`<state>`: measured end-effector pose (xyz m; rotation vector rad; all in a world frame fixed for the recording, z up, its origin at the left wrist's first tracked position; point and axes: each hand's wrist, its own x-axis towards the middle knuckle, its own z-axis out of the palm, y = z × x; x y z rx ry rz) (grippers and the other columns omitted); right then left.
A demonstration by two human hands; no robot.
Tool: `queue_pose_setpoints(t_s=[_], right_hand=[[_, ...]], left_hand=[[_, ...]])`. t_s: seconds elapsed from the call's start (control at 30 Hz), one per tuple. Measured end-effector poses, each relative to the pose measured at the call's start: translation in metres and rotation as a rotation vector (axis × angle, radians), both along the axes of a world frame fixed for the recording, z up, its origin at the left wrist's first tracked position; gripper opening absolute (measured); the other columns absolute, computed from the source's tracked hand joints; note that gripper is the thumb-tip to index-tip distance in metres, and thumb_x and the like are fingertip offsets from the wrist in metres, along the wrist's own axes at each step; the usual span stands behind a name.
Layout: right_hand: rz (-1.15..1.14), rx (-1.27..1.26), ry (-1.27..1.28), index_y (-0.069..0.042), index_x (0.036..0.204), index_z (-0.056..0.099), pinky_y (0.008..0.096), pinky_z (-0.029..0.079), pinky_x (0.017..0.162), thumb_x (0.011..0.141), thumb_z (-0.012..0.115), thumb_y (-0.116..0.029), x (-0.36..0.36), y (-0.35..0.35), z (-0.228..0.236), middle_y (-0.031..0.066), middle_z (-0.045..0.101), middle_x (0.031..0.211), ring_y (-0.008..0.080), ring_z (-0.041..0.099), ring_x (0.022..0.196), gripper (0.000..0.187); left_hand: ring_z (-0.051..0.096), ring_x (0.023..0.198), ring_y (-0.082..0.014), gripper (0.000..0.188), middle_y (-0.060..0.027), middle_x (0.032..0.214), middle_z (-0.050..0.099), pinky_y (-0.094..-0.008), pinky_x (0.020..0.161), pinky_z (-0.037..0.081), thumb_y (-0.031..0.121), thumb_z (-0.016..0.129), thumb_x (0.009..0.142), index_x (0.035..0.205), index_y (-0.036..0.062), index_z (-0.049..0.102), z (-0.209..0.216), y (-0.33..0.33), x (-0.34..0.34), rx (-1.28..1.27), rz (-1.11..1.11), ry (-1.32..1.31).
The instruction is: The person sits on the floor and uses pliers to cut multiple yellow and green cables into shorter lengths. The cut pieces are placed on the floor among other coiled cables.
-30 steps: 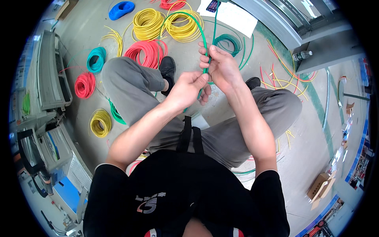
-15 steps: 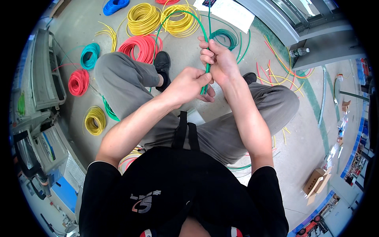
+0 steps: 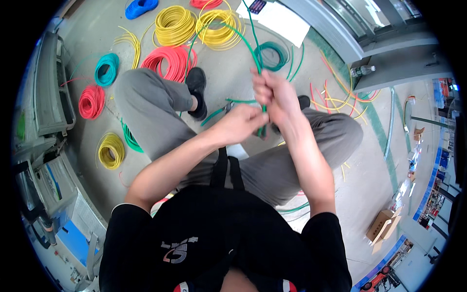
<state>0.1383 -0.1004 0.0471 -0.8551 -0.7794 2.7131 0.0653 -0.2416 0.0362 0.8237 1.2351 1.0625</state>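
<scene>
My right hand [image 3: 278,97] is closed round a pair of green wires [image 3: 258,54] between my knees. From its grip one wire rises straight toward the papers, while the other arcs over to the left. Just below it, my left hand [image 3: 239,124] is closed on the same green wires near their lower ends; its fingertips are partly hidden and slightly blurred. Beside the left hand, two green lengths [image 3: 212,117] lie next to a greyish object on the floor that I cannot make out.
Yellow coils [image 3: 175,25], a red coil [image 3: 168,63], a blue coil [image 3: 141,8] and a teal coil [image 3: 107,69] lie ahead and left. A dark green coil [image 3: 273,56] sits near white papers [image 3: 284,24]. Cut wires [image 3: 335,100], a bottle [image 3: 363,70] and a cardboard box [image 3: 382,225] are right.
Both hands have come nearer to my body, still holding the green wires. My left hand sits lower along them, and the green lengths and greyish object on the floor now show beside it.
</scene>
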Motion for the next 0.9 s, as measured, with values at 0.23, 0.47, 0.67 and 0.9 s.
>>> queue_pose_setpoints(t_s=[0.23,0.47,0.67,0.9], right_hand=[[0.122,0.313,-0.376,0.003,0.107,0.057,0.0187,0.022,0.044,0.096,0.051,-0.019,0.107,-0.058,0.066,-0.0025,0.043,0.069,0.003,0.028,0.051,0.025],[0.217,0.141,-0.411,0.003,0.112,0.059,0.0183,0.024,0.046,0.097,0.05,-0.017,0.161,-0.096,0.058,-0.0007,0.046,0.07,0.0034,0.03,0.051,0.026],[0.176,0.11,-0.41,0.004,0.112,0.057,0.0204,0.025,0.047,0.098,0.049,-0.018,0.198,-0.129,0.049,0.0004,0.045,0.069,0.0052,0.03,0.052,0.028],[0.161,-0.04,-0.238,0.004,0.112,0.056,0.0238,0.028,0.052,0.097,0.051,-0.025,0.251,-0.143,0.035,-0.0002,0.042,0.067,0.0094,0.033,0.055,0.033]], left_hand=[[0.063,0.103,-0.026,0.047,-0.0194,0.108,0.064,-0.039,0.088,0.051,0.035,0.046,0.098,0.115,-0.0094,0.053,0.02,0.024,-0.044,0.08,0.449,-0.266],[0.065,0.092,-0.0284,0.029,-0.0171,0.104,0.063,-0.0409,0.084,0.054,0.018,0.054,0.095,0.112,-0.0057,0.054,-0.001,0.004,0.005,-0.01,0.422,-0.702],[0.067,0.086,-0.0285,0.021,-0.011,0.091,0.061,-0.0416,0.081,0.055,0.013,0.052,0.095,0.108,-0.0026,0.055,-0.011,-0.014,0.034,-0.091,0.369,-0.829],[0.067,0.077,-0.0273,0.013,-0.0124,0.084,0.062,-0.0403,0.073,0.058,0.007,0.052,0.094,0.099,-0.0033,0.058,-0.007,-0.019,0.082,-0.096,0.344,-0.928]])
